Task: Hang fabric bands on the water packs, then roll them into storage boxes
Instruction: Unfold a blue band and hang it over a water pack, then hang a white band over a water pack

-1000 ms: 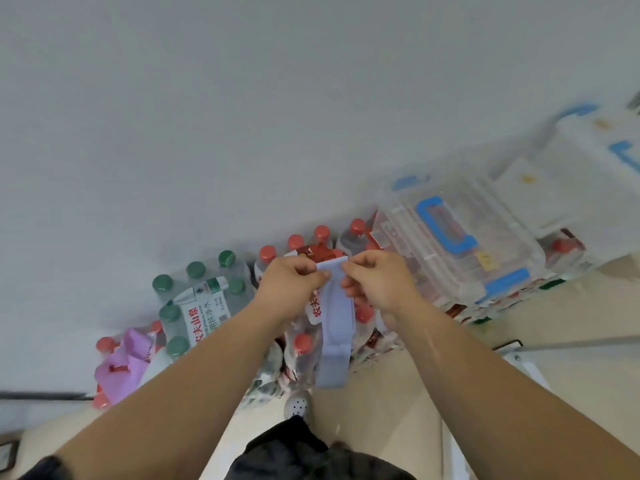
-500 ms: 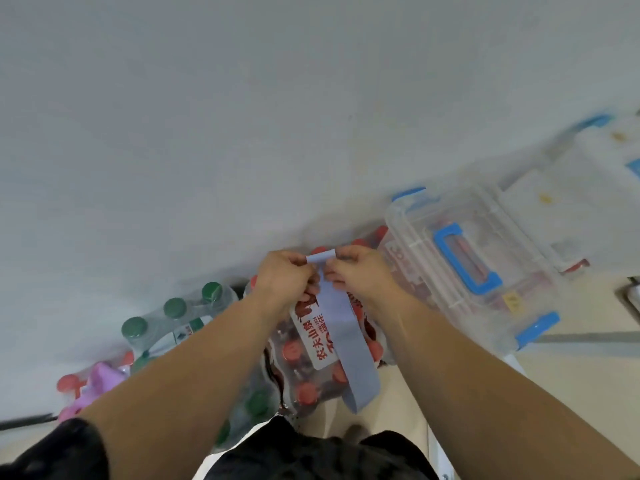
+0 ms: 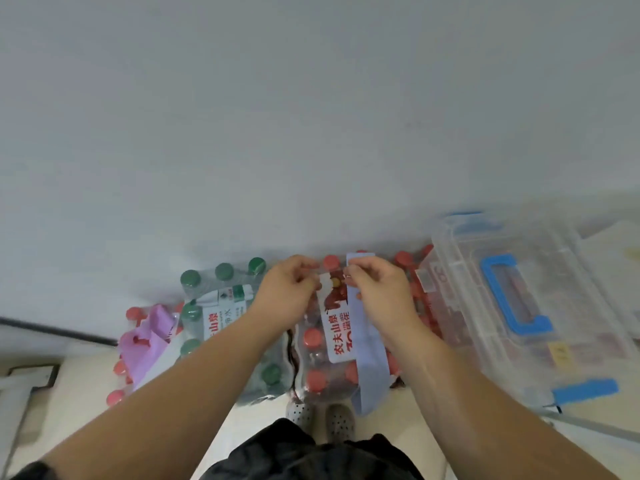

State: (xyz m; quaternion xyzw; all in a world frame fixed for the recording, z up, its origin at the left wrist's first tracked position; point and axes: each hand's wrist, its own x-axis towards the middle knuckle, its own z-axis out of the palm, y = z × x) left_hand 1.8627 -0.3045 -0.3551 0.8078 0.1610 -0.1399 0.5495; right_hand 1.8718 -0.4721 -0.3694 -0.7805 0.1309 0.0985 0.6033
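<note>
Whereas 1 sec ago both hands pinched the top end of the fabric band [image 3: 369,362] together in mid-air, the left hand [image 3: 287,292] now seems to be off it. Its fingers curl at the upper edge of the white label strip [image 3: 337,327] on the red-cap water pack [image 3: 313,341]; whether it really grips the strip I can't tell. The right hand [image 3: 381,292] alone pinches the band near its top end, thumb vs. fingers. The band has come down: it lies along the pack's top, just beside the strip, w/ its lower end hanging off the near edge. So hanging looks underway, prob. threading at the strip, not done yet. Rolling into the storage box [image 3: 460,271], lid on, right of the pack, is still ahead.

Materials: band = flat, limp, pale-blue strip that drapes freely. Pack = clear, glossy, crinkled shrink film over round bottles w/ red caps. Box = rigid translucent plastic w/ blue handle [image 3: 509,299]. A green-cap pack [image 3: 221,306] sits at left, w/ a purple band [image 3: 145,341] on the pack beyond it.
</note>
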